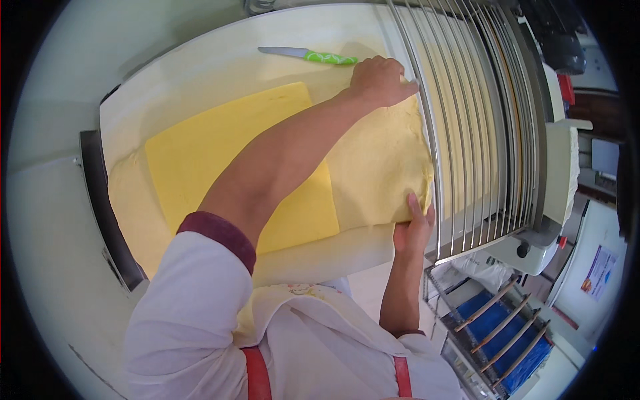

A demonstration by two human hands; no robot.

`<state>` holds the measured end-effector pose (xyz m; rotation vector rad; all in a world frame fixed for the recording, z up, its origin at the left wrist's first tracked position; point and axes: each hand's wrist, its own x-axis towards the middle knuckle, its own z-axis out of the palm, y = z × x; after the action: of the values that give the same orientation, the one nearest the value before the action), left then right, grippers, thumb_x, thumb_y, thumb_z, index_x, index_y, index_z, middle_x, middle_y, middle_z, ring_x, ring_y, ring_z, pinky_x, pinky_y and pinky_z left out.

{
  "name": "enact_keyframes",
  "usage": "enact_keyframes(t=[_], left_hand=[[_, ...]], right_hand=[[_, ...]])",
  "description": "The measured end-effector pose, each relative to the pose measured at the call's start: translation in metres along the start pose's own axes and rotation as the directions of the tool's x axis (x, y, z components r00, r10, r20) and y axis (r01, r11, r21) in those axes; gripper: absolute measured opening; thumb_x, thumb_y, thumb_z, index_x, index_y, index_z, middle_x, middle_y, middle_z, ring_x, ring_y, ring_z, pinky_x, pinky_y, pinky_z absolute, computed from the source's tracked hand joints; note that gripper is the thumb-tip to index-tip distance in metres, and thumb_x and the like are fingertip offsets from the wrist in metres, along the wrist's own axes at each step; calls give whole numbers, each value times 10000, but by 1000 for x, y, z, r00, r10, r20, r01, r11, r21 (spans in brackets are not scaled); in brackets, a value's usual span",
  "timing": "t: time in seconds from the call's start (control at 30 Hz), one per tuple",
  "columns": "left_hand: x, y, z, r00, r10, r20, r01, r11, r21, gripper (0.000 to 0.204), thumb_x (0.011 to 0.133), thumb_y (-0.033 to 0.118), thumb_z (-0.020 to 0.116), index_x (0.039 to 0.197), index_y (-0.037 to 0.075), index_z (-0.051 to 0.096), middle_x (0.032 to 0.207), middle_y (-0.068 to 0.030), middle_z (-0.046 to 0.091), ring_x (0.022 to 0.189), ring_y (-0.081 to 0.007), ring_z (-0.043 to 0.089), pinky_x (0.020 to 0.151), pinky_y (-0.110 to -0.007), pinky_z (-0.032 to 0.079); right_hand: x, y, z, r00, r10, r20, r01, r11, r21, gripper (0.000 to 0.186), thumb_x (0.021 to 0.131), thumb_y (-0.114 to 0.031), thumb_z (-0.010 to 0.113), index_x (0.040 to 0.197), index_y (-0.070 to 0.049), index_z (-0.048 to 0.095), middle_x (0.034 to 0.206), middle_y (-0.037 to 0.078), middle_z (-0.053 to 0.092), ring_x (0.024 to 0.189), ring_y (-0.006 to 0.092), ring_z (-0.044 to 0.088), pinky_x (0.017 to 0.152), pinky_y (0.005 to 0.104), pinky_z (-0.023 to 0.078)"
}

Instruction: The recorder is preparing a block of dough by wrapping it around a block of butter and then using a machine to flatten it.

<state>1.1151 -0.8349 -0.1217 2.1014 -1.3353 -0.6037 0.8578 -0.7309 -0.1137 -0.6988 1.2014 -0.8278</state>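
Holding dough [377, 170]; left hand [380, 82] at far corner; right hand [415, 230] nearer

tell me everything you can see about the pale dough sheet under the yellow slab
The pale dough sheet is cream-coloured, soft-looking and mostly smooth, with faint creases and a ragged right edge. It lies spread on a white work surface, showing to the left and right of the deeper yellow slab on top of it. The left hand grips its far right corner; the right hand touches its near right corner. Its underside is hidden.
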Motion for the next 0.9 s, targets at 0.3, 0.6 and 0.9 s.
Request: enact_keyframes(t=[0.3, 0.6, 0.9], left_hand=[[-93, -116, -138, 967, 5, -254, -254, -14, -967, 425, 993, 265, 436, 603, 96, 449, 547, -31, 423, 518, -175, 445, 563, -316, 415], [-185, -194, -172, 818, -362, -446, -132, 637, -760, 279, 945, 156, 539, 1165, -9, 582, 1179, -89, 609, 1166, -173, 519, 1057, -334, 358], [-270, -132, -94, 694, -599, -399, -293, 271, -917, 511, 927, 57, 485, 1413, -15, 347, 1435, -158, 406, 1369, -235, 351, 1163, -374, 225]], right_hand=[[-116, -9, 81, 313, -286, 906, 924, 310, -221, 459, 680, 19, 680, 1136, 27, 630, 1139, 215, 658, 1016, 278, 680, 789, 353, 569], [-120, 18, 140, 271, 216, 938, 955, 60, -290, 400, 791, -176, 709, 1160, -52, 619, 1184, 164, 636, 1156, 333, 569, 991, 420, 437], [18, 50, 322, 15, 43, 999, 976, -218, -6, 157, 907, -130, 570, 998, -17, 630, 1010, 147, 611, 969, 337, 571, 833, 452, 439]])
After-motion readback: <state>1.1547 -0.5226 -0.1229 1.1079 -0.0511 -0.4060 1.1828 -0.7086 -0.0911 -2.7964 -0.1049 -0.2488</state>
